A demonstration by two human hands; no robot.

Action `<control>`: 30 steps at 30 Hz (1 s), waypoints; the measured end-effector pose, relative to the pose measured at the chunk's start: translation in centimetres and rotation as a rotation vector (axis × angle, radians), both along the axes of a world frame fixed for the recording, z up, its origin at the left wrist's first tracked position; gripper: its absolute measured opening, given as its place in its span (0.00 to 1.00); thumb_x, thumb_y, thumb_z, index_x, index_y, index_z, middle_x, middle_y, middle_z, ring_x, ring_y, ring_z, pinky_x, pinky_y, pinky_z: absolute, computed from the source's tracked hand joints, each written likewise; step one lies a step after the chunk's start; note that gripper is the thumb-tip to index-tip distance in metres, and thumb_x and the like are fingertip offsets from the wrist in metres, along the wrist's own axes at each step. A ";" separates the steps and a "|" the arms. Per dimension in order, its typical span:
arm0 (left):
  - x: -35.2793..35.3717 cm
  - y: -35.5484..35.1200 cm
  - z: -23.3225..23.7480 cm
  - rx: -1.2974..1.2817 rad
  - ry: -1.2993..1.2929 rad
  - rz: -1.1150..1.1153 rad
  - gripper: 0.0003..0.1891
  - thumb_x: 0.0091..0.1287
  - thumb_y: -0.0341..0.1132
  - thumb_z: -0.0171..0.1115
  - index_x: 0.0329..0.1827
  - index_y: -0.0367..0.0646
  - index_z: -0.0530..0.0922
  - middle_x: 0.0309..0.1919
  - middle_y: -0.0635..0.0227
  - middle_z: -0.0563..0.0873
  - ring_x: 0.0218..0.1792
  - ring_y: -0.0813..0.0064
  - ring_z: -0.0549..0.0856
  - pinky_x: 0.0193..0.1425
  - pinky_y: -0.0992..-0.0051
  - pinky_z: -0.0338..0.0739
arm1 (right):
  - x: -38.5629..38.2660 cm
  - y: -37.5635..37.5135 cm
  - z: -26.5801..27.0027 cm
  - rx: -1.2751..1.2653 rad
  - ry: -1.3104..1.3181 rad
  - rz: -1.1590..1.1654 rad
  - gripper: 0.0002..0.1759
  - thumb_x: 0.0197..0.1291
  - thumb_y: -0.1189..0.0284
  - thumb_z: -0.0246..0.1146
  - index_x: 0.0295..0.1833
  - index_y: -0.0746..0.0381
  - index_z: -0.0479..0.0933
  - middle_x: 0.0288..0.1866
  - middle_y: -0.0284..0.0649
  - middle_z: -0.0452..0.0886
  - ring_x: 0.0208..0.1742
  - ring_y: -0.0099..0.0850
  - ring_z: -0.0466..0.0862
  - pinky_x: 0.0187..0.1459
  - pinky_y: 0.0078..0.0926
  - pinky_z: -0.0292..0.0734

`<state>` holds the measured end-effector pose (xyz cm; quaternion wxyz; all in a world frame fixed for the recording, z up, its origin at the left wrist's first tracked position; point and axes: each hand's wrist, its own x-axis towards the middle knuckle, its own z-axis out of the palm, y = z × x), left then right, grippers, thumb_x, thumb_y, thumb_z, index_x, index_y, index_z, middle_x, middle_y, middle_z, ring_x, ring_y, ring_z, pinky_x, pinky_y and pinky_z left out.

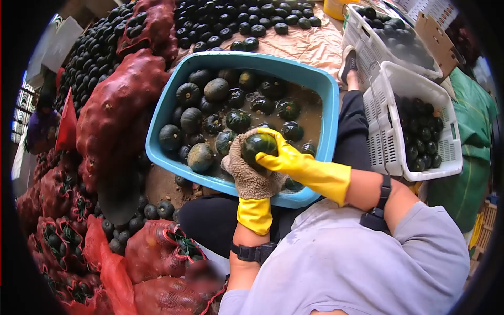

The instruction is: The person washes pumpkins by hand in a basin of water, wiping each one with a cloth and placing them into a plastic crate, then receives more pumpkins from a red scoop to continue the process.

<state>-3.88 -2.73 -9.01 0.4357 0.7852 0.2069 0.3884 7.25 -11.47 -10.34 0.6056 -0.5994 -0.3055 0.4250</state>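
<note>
A dark green, wet pumpkin (259, 149) is held between my two hands above the near side of a blue tub (336, 126). My left hand (245, 170), in a yellow rubber glove with a brown fuzzy cloth over it, presses against the pumpkin's left side. My right hand (281, 155), in a yellow rubber glove, wraps its fingers over the top and right side. The pumpkin's underside is hidden. Around them, several other green pumpkins (238, 120) sit in the tub's muddy water (310, 100).
White plastic crates (391, 84) of pumpkins stand at the right, beside a green sack (475, 105). Red mesh sacks (123, 100) crowd the left. Many pumpkins (210, 23) lie on a pale sheet (310, 44) at the back. My shod foot (349, 63) rests beside the tub.
</note>
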 end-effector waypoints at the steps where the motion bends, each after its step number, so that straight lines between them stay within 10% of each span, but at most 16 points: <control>1: 0.4 -0.3 -0.4 -0.043 0.004 0.016 0.39 0.41 0.40 0.90 0.61 0.46 0.84 0.55 0.62 0.93 0.56 0.63 0.92 0.65 0.63 0.83 | 0.0 0.5 -2.3 0.015 -0.406 -0.119 0.49 0.53 0.62 0.87 0.79 0.55 0.71 0.73 0.49 0.78 0.70 0.45 0.82 0.74 0.41 0.76; 2: 0.6 -0.5 -0.8 -0.111 0.006 0.031 0.38 0.42 0.39 0.90 0.61 0.46 0.84 0.54 0.62 0.93 0.55 0.64 0.92 0.65 0.64 0.84 | 1.1 0.7 -3.9 0.136 -0.819 -0.179 0.51 0.49 0.62 0.89 0.77 0.57 0.72 0.71 0.49 0.79 0.70 0.43 0.83 0.72 0.40 0.79; 6: 0.4 0.9 -4.7 -0.618 -0.021 0.063 0.23 0.52 0.39 0.84 0.51 0.43 0.87 0.45 0.64 0.95 0.47 0.65 0.93 0.57 0.64 0.88 | 3.8 -2.6 0.4 -0.231 0.032 0.060 0.49 0.51 0.57 0.88 0.75 0.59 0.72 0.65 0.44 0.84 0.67 0.37 0.84 0.73 0.38 0.77; 9: 1.0 1.3 0.9 -1.667 -0.441 0.165 0.20 0.71 0.47 0.61 0.42 0.37 0.90 0.40 0.58 0.94 0.38 0.56 0.91 0.47 0.62 0.90 | 11.8 -8.6 1.0 0.113 0.201 -0.264 0.33 0.71 0.64 0.78 0.75 0.58 0.73 0.62 0.40 0.85 0.64 0.30 0.84 0.66 0.35 0.81; 14: 0.5 1.8 1.7 -1.460 -0.397 0.219 0.24 0.76 0.47 0.54 0.47 0.32 0.89 0.37 0.55 0.92 0.32 0.58 0.89 0.31 0.67 0.86 | 25.7 -20.7 5.1 0.742 0.297 -0.865 0.34 0.77 0.48 0.68 0.75 0.63 0.78 0.64 0.52 0.87 0.65 0.50 0.88 0.67 0.48 0.88; 15: 0.5 2.4 1.1 -1.523 -0.430 0.203 0.23 0.76 0.46 0.55 0.48 0.32 0.89 0.37 0.56 0.92 0.32 0.60 0.89 0.30 0.69 0.85 | 25.5 -19.7 4.7 0.398 -0.118 -0.874 0.33 0.77 0.49 0.68 0.74 0.63 0.79 0.65 0.51 0.86 0.67 0.47 0.87 0.68 0.45 0.86; 16: 0.5 3.0 0.0 -1.582 -0.461 0.186 0.22 0.77 0.44 0.56 0.49 0.32 0.89 0.37 0.56 0.92 0.31 0.62 0.89 0.28 0.71 0.83 | 25.3 -18.1 3.9 0.042 -0.518 -0.848 0.32 0.77 0.49 0.68 0.73 0.63 0.80 0.67 0.50 0.86 0.69 0.43 0.86 0.69 0.41 0.84; 18: 1.5 2.7 -0.2 -1.550 -0.484 0.218 0.17 0.78 0.39 0.60 0.51 0.32 0.88 0.40 0.59 0.92 0.30 0.67 0.88 0.25 0.78 0.79 | 20.7 -12.8 3.6 0.223 -0.372 -0.346 0.30 0.77 0.52 0.70 0.74 0.60 0.80 0.67 0.44 0.85 0.68 0.35 0.85 0.69 0.34 0.79; 20: 1.9 2.2 -0.4 -1.505 -0.419 0.208 0.16 0.80 0.38 0.59 0.51 0.32 0.88 0.41 0.59 0.92 0.30 0.68 0.88 0.26 0.78 0.80 | 14.6 -7.8 3.8 -0.248 -0.324 0.028 0.32 0.74 0.53 0.71 0.79 0.49 0.78 0.72 0.44 0.84 0.69 0.36 0.85 0.70 0.35 0.79; 21: 1.8 2.1 -0.6 -1.480 -0.389 0.207 0.16 0.80 0.38 0.59 0.51 0.32 0.87 0.42 0.60 0.92 0.30 0.68 0.88 0.26 0.78 0.81 | 14.2 -4.7 2.6 -0.661 -0.792 0.252 0.36 0.69 0.52 0.74 0.79 0.50 0.78 0.75 0.46 0.84 0.72 0.43 0.84 0.70 0.38 0.80; 23: 1.6 1.2 -1.0 -1.367 -0.385 0.192 0.14 0.83 0.37 0.58 0.52 0.33 0.84 0.45 0.58 0.90 0.31 0.66 0.87 0.31 0.72 0.86 | 12.5 -1.2 -1.7 -0.713 -0.629 0.343 0.44 0.61 0.50 0.78 0.80 0.53 0.76 0.72 0.49 0.86 0.70 0.56 0.85 0.71 0.43 0.80; 26: 1.3 1.5 -6.4 -0.835 -0.292 0.076 0.13 0.83 0.38 0.56 0.51 0.34 0.80 0.45 0.57 0.85 0.32 0.64 0.85 0.33 0.63 0.88 | 12.1 2.9 -13.4 -0.738 -0.748 0.203 0.39 0.61 0.52 0.79 0.75 0.55 0.80 0.73 0.51 0.84 0.71 0.50 0.85 0.68 0.45 0.83; 30: 1.4 2.3 -5.4 -1.548 -0.625 0.095 0.15 0.80 0.38 0.56 0.55 0.34 0.83 0.45 0.55 0.86 0.34 0.60 0.86 0.36 0.60 0.88 | 13.3 2.3 -14.6 -0.566 -0.525 0.172 0.36 0.60 0.54 0.83 0.70 0.58 0.83 0.62 0.47 0.90 0.62 0.44 0.89 0.64 0.43 0.84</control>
